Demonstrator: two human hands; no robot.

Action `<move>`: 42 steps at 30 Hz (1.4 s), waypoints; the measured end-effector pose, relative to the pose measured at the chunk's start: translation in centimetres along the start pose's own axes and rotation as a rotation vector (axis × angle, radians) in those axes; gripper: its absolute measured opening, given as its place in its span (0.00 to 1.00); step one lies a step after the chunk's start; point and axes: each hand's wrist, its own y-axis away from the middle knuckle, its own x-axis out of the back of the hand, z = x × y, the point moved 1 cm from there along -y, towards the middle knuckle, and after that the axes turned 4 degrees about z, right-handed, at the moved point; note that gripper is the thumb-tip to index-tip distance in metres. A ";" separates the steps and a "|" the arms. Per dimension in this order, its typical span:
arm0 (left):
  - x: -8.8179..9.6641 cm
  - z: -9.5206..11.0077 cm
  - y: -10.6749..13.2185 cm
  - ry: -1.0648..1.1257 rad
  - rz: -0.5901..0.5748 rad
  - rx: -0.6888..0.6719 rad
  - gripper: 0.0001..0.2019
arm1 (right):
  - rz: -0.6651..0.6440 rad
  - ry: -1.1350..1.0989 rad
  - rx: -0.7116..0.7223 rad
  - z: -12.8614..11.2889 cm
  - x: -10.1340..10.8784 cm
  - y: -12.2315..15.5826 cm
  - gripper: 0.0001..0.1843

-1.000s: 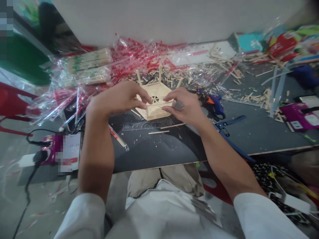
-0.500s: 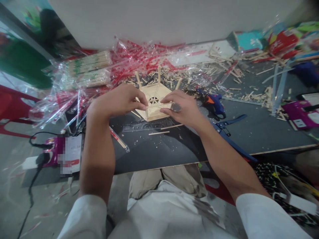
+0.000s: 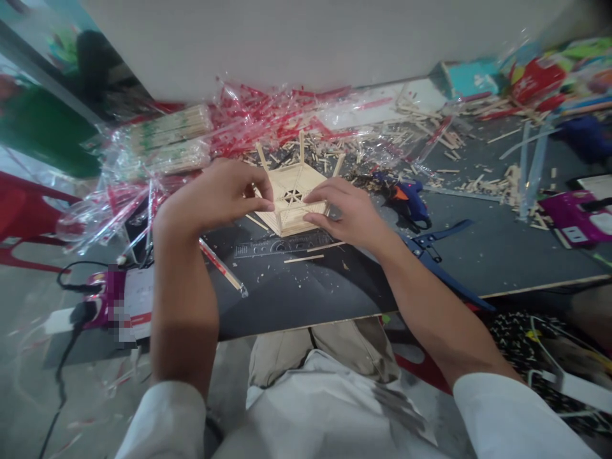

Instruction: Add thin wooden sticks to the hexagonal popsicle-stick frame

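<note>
Watching through the head camera, I am seeing both hands closing narrowly on a hexagonal popsicle-stick frame (image 3: 290, 185) from opposite sides. The left grip (image 3: 210, 197) is pressing its fingertips (image 3: 268, 206) against the frame's left side, while the right grip (image 3: 345, 213) is pinching the right side, with its fingertips (image 3: 308, 217) resting on the top face. The frame is sitting on the dark desk (image 3: 306, 299) between the hands, with upright sticks (image 3: 301, 148) rising from its far corners. I am judging that this two-sided hold is steadying the frame, since it looks light and those sticks are standing free. A hot glue gun (image 3: 408, 199) is lying just beyond the right grip, and its closeness suggests it is being kept within easy reach. Loose wooden sticks (image 3: 303, 258) are lying on the desk in front of the frame, and wood offcuts (image 3: 492, 186) are scattering toward the far right. Bundled sticks in plastic wrap (image 3: 162, 150) are sitting beyond the left grip.
</note>
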 end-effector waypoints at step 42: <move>1.8 1.1 1.6 -0.138 -0.033 -0.003 0.13 | -0.176 0.606 -0.604 13.1 9.0 -4.8 0.12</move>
